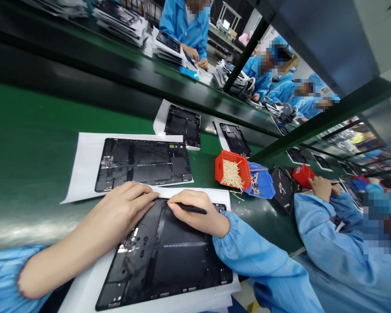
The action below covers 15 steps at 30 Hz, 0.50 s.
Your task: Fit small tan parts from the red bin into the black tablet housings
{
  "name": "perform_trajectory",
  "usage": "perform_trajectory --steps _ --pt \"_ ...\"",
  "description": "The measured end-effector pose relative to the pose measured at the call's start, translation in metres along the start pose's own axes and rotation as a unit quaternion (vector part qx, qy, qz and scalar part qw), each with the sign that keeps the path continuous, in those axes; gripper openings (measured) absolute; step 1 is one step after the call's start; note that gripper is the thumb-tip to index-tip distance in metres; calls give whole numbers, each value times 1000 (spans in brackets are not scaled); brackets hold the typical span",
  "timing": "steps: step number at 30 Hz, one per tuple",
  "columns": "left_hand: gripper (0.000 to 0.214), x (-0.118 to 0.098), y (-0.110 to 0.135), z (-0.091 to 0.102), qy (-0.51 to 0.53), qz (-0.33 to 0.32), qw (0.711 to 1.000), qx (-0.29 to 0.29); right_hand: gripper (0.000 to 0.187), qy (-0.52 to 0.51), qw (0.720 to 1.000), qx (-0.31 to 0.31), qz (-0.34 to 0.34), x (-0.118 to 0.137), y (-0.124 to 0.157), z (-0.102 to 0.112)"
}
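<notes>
An opened tablet housing [179, 265], black with circuit parts and cables showing, lies on white sheets right in front of me. My left hand [127, 208] rests along its far edge, fingers stretched out and lying flat. Pinched in my right hand [195, 208] is a slim black tool [192, 208] that looks like tweezers. Its working tip is hidden by my fingers, near the housing's far edge beside my left fingertips. Just beyond my hands, a second opened tablet housing [150, 163] lies on a white sheet [84, 165].
To the right stand a red bin [218, 171] of small pale strips, a blue bin [265, 182] with small parts and a black tray [283, 191]. A co-worker's sleeve [322, 230] is close by. More housings lie beyond, below a green metal post [313, 126].
</notes>
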State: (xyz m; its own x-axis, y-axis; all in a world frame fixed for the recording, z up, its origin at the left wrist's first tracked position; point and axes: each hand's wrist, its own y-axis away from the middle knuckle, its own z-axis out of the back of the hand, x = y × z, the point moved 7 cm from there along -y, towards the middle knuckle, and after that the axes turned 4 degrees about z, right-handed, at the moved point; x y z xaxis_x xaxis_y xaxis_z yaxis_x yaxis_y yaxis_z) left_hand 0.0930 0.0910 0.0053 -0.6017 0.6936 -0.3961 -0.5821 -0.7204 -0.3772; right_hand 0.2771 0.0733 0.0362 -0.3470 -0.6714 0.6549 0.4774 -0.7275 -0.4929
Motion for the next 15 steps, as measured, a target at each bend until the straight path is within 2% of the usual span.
perform_trajectory --steps 5,8,11,15 --pt "44 -1 -9 0 10 -18 1000 19 20 22 999 24 -20 -4 -2 -10" --pt "44 -8 -14 3 -3 -42 999 9 18 18 999 4 -37 -7 -2 -11" --pt "39 -17 -18 6 -43 -84 996 -3 17 8 998 -27 -55 -10 -3 -9" --pt "33 -25 -17 8 -121 -126 985 -8 18 14 996 -26 -88 -14 -3 -9"
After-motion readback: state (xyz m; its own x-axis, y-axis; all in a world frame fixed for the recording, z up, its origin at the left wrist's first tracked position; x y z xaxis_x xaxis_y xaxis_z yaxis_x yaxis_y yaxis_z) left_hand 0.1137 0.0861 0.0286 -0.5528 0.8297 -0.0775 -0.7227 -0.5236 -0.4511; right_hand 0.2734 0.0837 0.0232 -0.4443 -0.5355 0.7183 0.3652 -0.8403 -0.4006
